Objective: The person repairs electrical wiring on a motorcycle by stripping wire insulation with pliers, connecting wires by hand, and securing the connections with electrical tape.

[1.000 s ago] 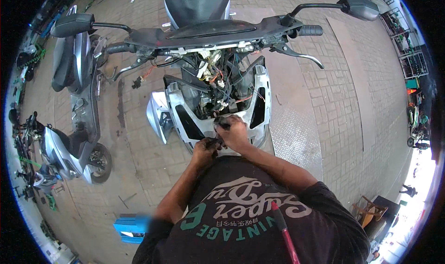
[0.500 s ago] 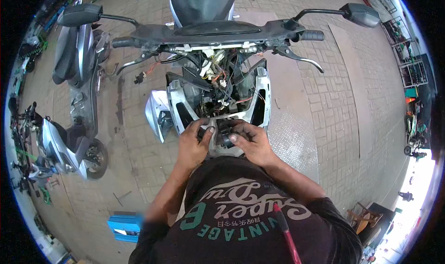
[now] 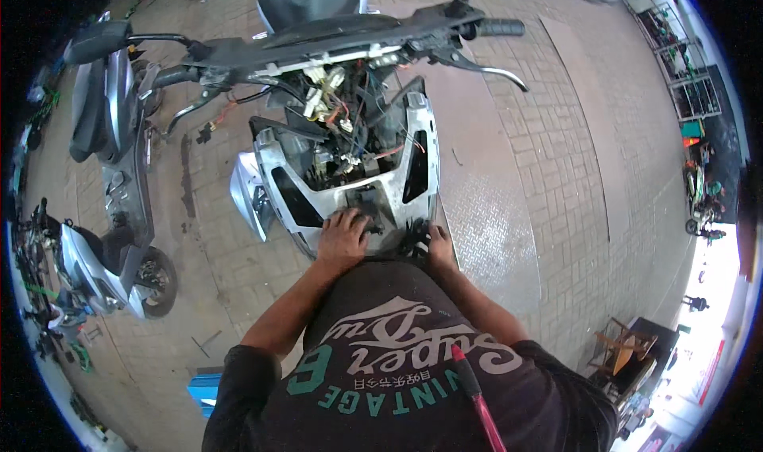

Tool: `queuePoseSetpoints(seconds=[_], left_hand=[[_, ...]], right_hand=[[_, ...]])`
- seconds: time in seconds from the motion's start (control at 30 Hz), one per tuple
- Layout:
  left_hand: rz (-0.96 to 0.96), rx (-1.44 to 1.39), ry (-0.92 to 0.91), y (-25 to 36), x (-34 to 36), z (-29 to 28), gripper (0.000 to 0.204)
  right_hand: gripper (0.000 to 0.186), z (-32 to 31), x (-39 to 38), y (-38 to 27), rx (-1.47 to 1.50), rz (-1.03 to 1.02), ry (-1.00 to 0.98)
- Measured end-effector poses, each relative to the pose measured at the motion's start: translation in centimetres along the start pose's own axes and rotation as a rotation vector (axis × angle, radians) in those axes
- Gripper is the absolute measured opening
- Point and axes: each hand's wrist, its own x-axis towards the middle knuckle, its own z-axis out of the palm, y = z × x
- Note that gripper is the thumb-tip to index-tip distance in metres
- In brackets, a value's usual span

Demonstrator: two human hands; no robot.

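Observation:
In front of me is a scooter's silver front panel (image 3: 389, 188), with bunched wires and white connectors (image 3: 330, 102) exposed behind it. My left hand (image 3: 343, 237) lies on the near left of that panel, palm down and fingers stretched forward, near a dark gap in its middle. At the panel's near right edge, my right hand (image 3: 439, 247) has its fingers curled round a black part (image 3: 415, 236), whose kind I cannot make out. Beyond the wires, the handlebar (image 3: 318, 51) carries brake levers and mirrors.
A silver side panel (image 3: 249, 196) hangs at the scooter's left. Under its right side runs a patterned metal plate (image 3: 493, 237). Another scooter (image 3: 119, 237) is parked to the left. A blue case (image 3: 205, 392) lies at lower left, and a wooden chair (image 3: 624, 347) stands at lower right.
My hands have moved apart; the right one has shifted right and nearer my body with the black part. My left fingers have straightened onto the panel. The handlebar now appears tilted and farther left.

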Motion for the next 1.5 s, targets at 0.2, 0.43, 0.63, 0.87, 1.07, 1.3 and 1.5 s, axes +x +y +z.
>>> queuePoseSetpoints(seconds=[0.2, 0.43, 0.63, 0.87, 1.07, 1.3, 1.5], left_hand=[[0.290, -0.065, -0.121, 3.1, 2.7, 0.4, 0.040], [0.430, 0.118, -0.371, 4.8, 6.6, 2.6, 0.019], [-0.114, -0.389, -0.089, 4.9, 3.9, -2.6, 0.025], [-0.368, -0.503, 0.244, -2.0, 0.7, -0.8, 0.026], [-0.573, -0.117, 0.017, 0.0, 0.3, -2.8, 0.032], [-0.193, -0.736, 0.269, 4.4, 0.8, -11.9, 0.032], [0.102, -0.891, 0.238, 9.2, 0.1, -19.4, 0.032]], right_hand=[[0.042, -0.6, 1.3, 2.0, -0.016, 0.044, -0.082], [0.033, -0.1, -0.8, -1.1, 0.090, 0.005, -0.232], [0.033, 0.0, -4.2, -8.2, 0.516, 0.038, -0.181], [0.028, 1.0, -4.3, -14.1, 0.440, -0.079, -0.264], [0.033, 2.9, -5.0, -14.2, 0.361, -0.111, -0.335], [0.036, 4.2, -13.4, -18.0, -0.212, -0.515, -0.433], [0.031, 4.7, -16.7, -21.6, -0.110, -0.940, -0.572]])
